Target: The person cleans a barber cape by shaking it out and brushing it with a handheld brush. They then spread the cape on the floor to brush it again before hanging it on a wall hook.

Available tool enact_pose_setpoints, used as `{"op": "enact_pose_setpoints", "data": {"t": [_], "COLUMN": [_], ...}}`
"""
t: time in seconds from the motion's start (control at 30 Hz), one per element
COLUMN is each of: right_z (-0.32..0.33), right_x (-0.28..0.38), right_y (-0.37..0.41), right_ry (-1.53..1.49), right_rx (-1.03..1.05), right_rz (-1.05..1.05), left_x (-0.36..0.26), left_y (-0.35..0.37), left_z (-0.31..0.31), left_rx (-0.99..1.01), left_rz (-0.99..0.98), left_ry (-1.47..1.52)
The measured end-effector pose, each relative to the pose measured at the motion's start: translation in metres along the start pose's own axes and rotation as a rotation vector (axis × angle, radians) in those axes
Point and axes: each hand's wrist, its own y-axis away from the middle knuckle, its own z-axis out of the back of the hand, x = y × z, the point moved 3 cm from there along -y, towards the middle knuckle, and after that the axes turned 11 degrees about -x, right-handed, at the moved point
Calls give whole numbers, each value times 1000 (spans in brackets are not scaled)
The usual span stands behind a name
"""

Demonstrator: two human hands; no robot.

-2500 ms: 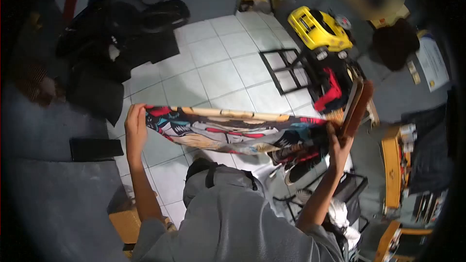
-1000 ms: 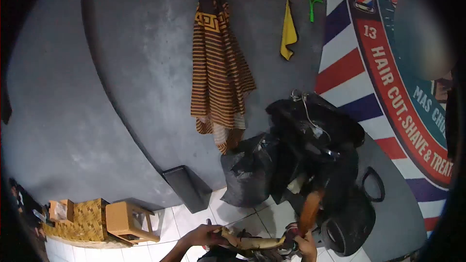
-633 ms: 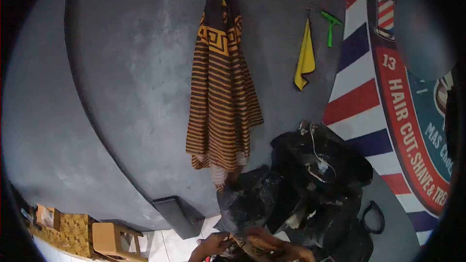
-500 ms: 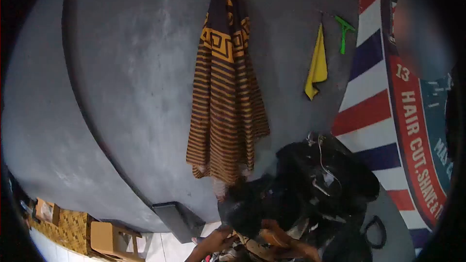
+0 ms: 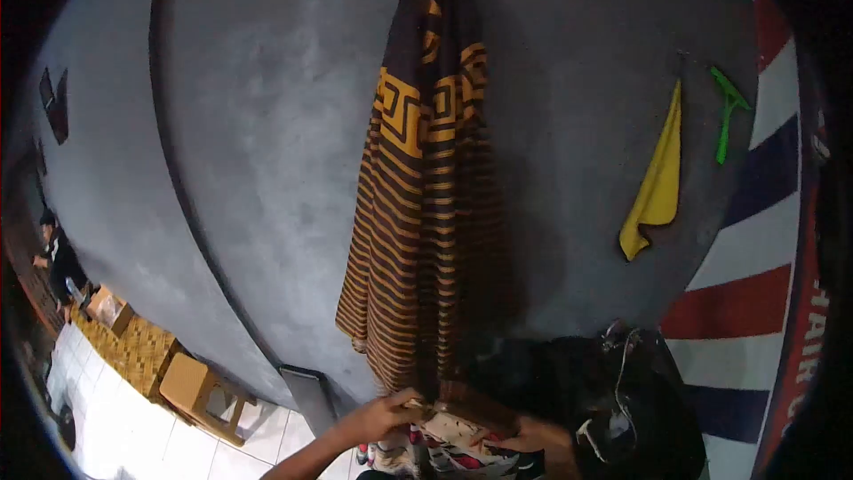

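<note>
centre: black cloth [image 5: 426, 187] with orange stripes and key pattern; right: yellow rag [image 5: 656, 191], green tool [image 5: 729, 116]; grey wall [image 5: 258, 124]; bottom: multicoloured printed fabric [image 5: 453, 449].

Barbershop: red-white-blue stripe mural [image 5: 746, 302] right of hanging striped cape [image 5: 435, 187] on grey wall [image 5: 267, 124]; yellow cloth [image 5: 657, 191], green squeegee [image 5: 729, 120] between them.

Printed cloth [image 5: 449, 455]: shows red, black and cream comic-style patches, with a brown band along the top edge. Hangs bunched, cut off at the bottom of view, gripped along the top by left hand [image 5: 380, 415] and right hand [image 5: 530, 435].
</note>
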Motion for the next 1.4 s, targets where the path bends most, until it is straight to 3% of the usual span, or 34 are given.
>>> {"op": "enact_pose_setpoints", "data": {"t": [0.03, 0.13, 0.27, 0.37, 0.5, 0.67, 0.73, 0.8, 0.87, 0.97, 1.03, 1.17, 1.4], "right_z": [8, 20, 44, 83, 131, 188, 223, 240, 260, 284, 270, 280, 289], "right_x": [-1, 30, 37, 100, 173, 282, 317, 361, 397, 431, 449, 452, 451], "right_y": [-4, -27, -43, -57, -72, -108, -128, -144, -167, -196, -195, -214, -222], "right_ry": [-27, 95, -39, 90, 744, 650, 841, 870, 809, 915, 913, 1081, 1027], "right_rx": [-14, -354, -508, -550, -698, -979, -1125, -1157, -1201, -1447, -1531, -1634, -1640], "right_rz": [-103, 362, 225, 317, 673, 842, 967, 1031, 1155, 960, 803, 832, 850], "left_x": [-1, 1, -18, -29, -43, -65, -74, -77, -84, -84, -90, -83, -73], "left_y": [-12, -38, -66, -102, -149, -223, -253, -286, -313, -347, -358, -372, -387], "left_z": [8, 22, 49, 88, 146, 221, 249, 278, 309, 347, 353, 363, 375], "left_rx": [-20, -97, -138, -176, -342, -575, -668, -683, -766, -849, -831, -873, -941], "left_rz": [1, 50, 12, -142, -381, -571, -565, -451, -470, -687, -603, -544, -559], "left_ry": [-21, -141, -350, -465, -758, -986, -1041, -1086, -1201, -1273, -1286, -1239, -1076]}}
